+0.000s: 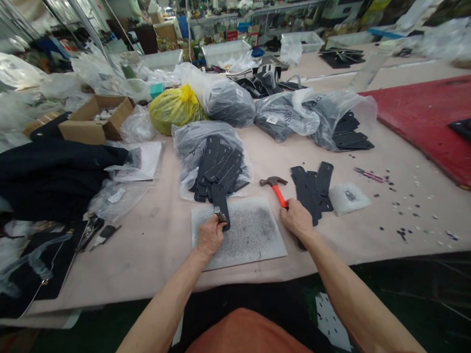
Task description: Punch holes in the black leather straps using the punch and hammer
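clear bag (184, 139) holds dark strips (220, 168); box (83, 131), perhaps white pieces (104, 114).

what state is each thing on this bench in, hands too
Left hand: closed at the end of a black strip
Right hand: closed on the handle of a claw hammer
Speckled board: lying flat
Cardboard box: open, white items inside
Yellow plastic bag: gathered closed at the top
Nearest clear plastic bag: open, strips spilling out
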The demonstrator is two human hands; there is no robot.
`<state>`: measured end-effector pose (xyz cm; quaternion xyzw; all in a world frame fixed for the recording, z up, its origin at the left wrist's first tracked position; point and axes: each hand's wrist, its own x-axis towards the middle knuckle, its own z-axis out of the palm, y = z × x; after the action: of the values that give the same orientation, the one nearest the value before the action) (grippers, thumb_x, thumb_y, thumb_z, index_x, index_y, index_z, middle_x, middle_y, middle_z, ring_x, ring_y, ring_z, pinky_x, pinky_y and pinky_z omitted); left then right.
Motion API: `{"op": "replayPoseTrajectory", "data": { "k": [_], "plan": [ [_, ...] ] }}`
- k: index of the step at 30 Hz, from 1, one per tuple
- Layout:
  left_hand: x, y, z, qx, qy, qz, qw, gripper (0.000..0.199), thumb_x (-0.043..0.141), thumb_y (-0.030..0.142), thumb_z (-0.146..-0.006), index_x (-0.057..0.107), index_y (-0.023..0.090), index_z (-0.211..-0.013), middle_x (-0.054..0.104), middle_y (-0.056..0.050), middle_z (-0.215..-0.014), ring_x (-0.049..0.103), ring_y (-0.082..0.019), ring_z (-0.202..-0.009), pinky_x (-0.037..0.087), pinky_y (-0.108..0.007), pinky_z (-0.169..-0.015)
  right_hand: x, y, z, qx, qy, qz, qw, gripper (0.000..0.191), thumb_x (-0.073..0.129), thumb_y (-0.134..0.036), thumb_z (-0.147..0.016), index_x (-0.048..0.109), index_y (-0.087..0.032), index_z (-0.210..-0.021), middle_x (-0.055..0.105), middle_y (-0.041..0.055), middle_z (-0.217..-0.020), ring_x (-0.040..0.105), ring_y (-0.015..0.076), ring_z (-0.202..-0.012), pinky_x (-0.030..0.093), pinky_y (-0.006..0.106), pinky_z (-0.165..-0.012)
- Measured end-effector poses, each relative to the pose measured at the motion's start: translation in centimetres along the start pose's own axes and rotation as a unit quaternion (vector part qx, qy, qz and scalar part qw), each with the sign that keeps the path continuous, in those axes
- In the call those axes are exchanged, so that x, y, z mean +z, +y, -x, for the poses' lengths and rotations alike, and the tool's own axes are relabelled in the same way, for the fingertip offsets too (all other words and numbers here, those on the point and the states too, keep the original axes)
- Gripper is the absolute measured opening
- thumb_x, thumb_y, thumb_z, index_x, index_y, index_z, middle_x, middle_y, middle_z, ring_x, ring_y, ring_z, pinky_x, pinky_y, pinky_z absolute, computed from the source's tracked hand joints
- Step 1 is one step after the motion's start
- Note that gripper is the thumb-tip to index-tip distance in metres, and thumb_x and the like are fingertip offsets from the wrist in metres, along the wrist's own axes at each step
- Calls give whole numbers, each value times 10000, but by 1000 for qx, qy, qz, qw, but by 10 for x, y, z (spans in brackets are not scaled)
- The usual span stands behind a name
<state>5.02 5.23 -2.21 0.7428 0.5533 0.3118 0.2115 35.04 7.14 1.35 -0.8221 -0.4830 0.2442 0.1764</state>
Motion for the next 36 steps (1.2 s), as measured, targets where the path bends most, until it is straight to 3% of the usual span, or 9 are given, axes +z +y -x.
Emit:
{"op": "replayPoseTrajectory", "data": {
  "k": [4,10,16,19,22,25,29,34,36],
  "plan": [
    [-1,0,-1,3,-11,2,1000,207,473,189,-885,626,178,-1023,711,-85,-974,673,-219,-920,518,-329,-828,-10,-9,-8,50,-121,-151,980,88,580,-182,-732,492,-180,-733,570,65,-736,574,194,-742,442,292,-658],
    [-5,5,0,9,-8,-19,1000,168,494,170,-877,608,182,-1001,711,-70,-915,676,-214,-855,513,-307,-750,-34,-52,16,19,-218,-255,942,137,476,-196,-774,398,-205,-662,413,-56,-535,390,78,-411,356,209,-431],
    [-5,5,1,23,3,-20,1000,147,513,155,-868,600,197,-980,702,-51,-850,675,-203,-845,500,-287,-733,-81,-90,86,-206,-132,-268,932,291,417,-481,-915,444,-215,-799,482,-55,-580,467,99,-470,375,222,-474],
    [-4,4,1,24,6,-20,999,141,514,157,-869,600,197,-974,699,-53,-841,675,-205,-843,497,-288,-734,-95,-97,110,-315,-59,-108,941,271,365,-427,-950,442,-220,-792,472,-44,-564,437,107,-468,300,235,-469],
    [-4,4,1,30,6,-23,999,140,500,154,-872,599,198,-961,697,-54,-826,674,-203,-814,495,-288,-714,-101,-98,118,-404,-46,84,910,214,406,-344,-933,448,-221,-763,442,-38,-529,363,111,-433,183,276,-464],
    [-4,3,0,33,9,-25,999,138,497,160,-872,598,203,-954,696,-51,-814,674,-201,-799,492,-286,-701,-108,-103,122,-425,-25,143,893,219,413,-346,-933,453,-226,-755,455,-29,-534,355,115,-426,155,287,-474],
    [-4,3,1,28,10,-24,999,137,506,165,-866,598,203,-960,701,-50,-827,675,-205,-813,492,-287,-707,-106,-107,130,-384,79,23,919,249,303,-356,-965,438,-231,-797,472,-17,-569,403,121,-459,233,261,-480],
    [-5,4,1,25,8,-21,999,135,505,168,-864,607,197,-947,702,-53,-813,672,-205,-769,493,-290,-678,-109,-103,126,-417,-54,128,898,199,422,-316,-913,440,-228,-735,437,-29,-507,292,102,-399,139,288,-455],
    [-5,5,1,29,11,-20,999,140,505,166,-863,612,198,-948,702,-52,-809,673,-205,-773,495,-291,-684,-122,-110,127,-408,-45,102,906,212,442,-346,-916,435,-233,-736,442,-32,-512,303,104,-401,147,286,-453]
  ]
}}
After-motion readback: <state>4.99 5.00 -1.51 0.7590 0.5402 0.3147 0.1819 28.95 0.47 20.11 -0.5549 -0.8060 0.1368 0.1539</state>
